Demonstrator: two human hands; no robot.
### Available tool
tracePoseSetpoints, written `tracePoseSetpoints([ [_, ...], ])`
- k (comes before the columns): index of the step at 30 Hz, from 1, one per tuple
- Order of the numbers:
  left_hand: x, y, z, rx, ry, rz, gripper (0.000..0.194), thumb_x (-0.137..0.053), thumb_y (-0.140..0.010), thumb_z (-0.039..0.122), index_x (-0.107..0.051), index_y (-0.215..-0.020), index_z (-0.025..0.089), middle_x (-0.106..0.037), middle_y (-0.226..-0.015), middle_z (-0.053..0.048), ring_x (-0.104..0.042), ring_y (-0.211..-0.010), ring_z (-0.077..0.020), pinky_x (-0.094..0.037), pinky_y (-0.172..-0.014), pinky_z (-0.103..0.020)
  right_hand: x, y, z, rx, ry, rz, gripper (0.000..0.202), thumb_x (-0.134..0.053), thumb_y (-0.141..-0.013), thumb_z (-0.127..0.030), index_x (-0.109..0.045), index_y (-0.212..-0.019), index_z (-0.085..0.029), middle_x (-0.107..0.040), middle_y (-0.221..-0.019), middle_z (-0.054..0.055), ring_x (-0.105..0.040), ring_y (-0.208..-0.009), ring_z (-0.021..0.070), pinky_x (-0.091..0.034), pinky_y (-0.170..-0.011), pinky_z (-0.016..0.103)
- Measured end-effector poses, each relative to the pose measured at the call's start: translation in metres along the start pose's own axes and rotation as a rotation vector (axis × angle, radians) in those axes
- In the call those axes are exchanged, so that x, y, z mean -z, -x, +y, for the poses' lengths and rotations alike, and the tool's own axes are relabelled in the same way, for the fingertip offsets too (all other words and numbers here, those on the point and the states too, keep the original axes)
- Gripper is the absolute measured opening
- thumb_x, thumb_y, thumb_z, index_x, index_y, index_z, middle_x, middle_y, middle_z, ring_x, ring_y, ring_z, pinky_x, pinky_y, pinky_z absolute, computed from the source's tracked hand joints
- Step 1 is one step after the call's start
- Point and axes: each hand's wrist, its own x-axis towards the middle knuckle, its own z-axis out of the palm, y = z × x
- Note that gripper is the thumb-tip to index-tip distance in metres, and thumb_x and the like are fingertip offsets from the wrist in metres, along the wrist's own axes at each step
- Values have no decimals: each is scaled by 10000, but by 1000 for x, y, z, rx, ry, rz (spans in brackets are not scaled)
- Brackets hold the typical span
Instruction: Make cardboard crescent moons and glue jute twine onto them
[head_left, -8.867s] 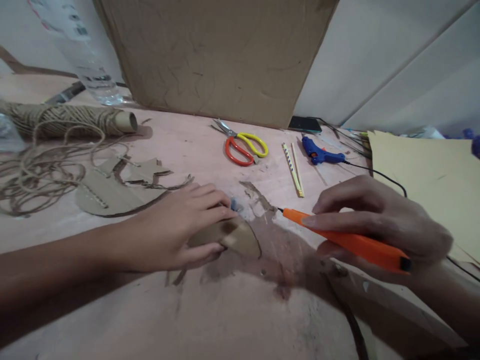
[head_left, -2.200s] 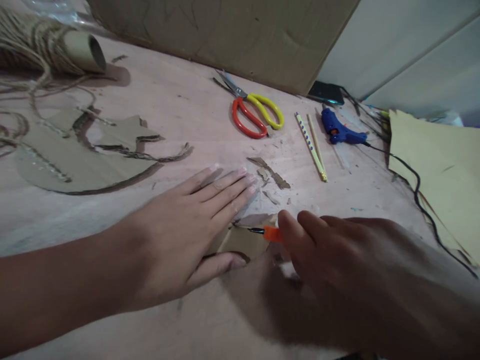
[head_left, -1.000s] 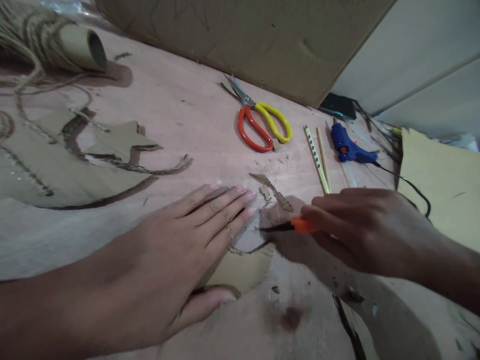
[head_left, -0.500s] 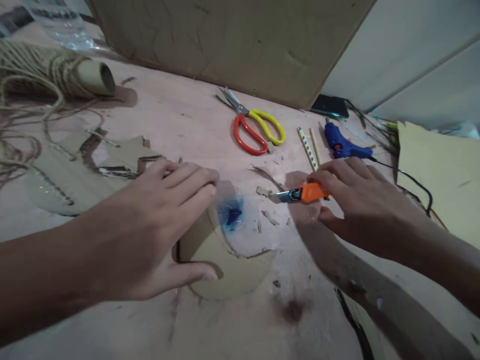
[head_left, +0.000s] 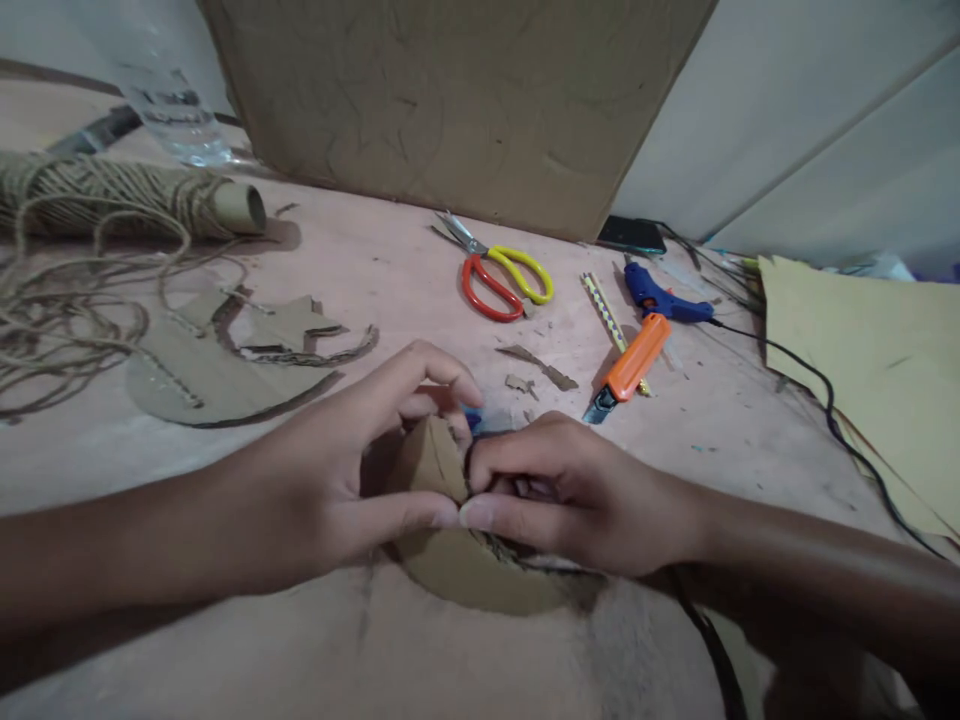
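Both hands grip a curved, crescent-like cardboard piece (head_left: 480,580) near the front of the table. My left hand (head_left: 375,460) curls around its upper end, thumb on the near face. My right hand (head_left: 562,490) pinches its ragged inner edge, thumb tip against the left thumb. The upper tip is raised off the table, and the lower part rests low, close to the surface. An orange utility knife (head_left: 637,360) lies beyond my right hand with its blade toward me. Blue stain on the table is mostly hidden by the fingers.
Red-and-yellow scissors (head_left: 506,280), cardboard scraps (head_left: 536,365) and a blue glue gun (head_left: 664,297) lie farther back. At left are a cardboard moon with a star (head_left: 217,370) and a twine roll (head_left: 142,200). A large cardboard sheet (head_left: 450,110) stands behind; yellowish sheets (head_left: 862,350) lie right.
My right hand has let go of the utility knife, which now lies on the table, and has come to the cardboard. My left hand has gone from pressing the piece flat to gripping its raised end.
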Motion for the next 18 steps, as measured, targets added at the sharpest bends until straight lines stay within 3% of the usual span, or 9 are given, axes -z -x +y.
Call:
tracePoseSetpoints([
  [3, -5, -7, -4, 1, 273, -31, 448, -946, -1045, 345, -620, -1353, 337, -839, -1060, 56, -781, -895, -164, -600, -787, -242, 0, -2, 4, -81, -111, 41, 417, -1004, -1014, -480, -727, -898, -190, -654, -683, -54, -500, -571, 82, -371, -540, 209],
  [7, -14, -12, -7, 4, 480, 52, 435, -1061, -919, 207, -680, -1119, 269, -786, -972, 85, -698, -821, -106, -582, -749, -172, -6, -2, 7, -133, -178, 126, 452, -1066, -926, -497, -735, -887, -191, -698, -690, -31, -542, -561, 96, -410, -530, 211],
  [10, -21, -4, -8, 134, 592, -13, 327, -1000, -1019, 319, -694, -1127, 280, -729, -979, 61, -674, -828, -126, -578, -709, -173, -13, -4, 7, -112, -252, 206, 490, -1076, -921, -509, -712, -839, -191, -661, -670, -48, -514, -565, 84, -409, -529, 201],
  [13, -22, 5, -11, 230, 566, -98, 219, -859, -1134, 440, -687, -1193, 319, -717, -1061, 23, -695, -922, -181, -637, -762, -231, -16, -4, 5, -97, -287, 231, 495, -1048, -974, -468, -677, -805, -188, -664, -667, -45, -524, -568, 73, -413, -541, 188],
  [16, -18, 9, -15, 208, 463, -76, 236, -849, -1123, 476, -687, -1151, 307, -694, -1054, 4, -690, -985, -215, -649, -809, -256, -15, -2, 5, -98, -351, 171, 470, -1043, -988, -425, -678, -816, -185, -700, -683, -26, -554, -568, 76, -442, -546, 186],
  [18, -15, 8, -14, 212, 502, -127, 248, -861, -1114, 470, -685, -1154, 300, -696, -1058, -2, -702, -999, -219, -649, -818, -260, -14, 0, 7, -89, -413, 130, 460, -1060, -969, -401, -686, -816, -181, -709, -679, -20, -557, -562, 76, -447, -534, 182],
])
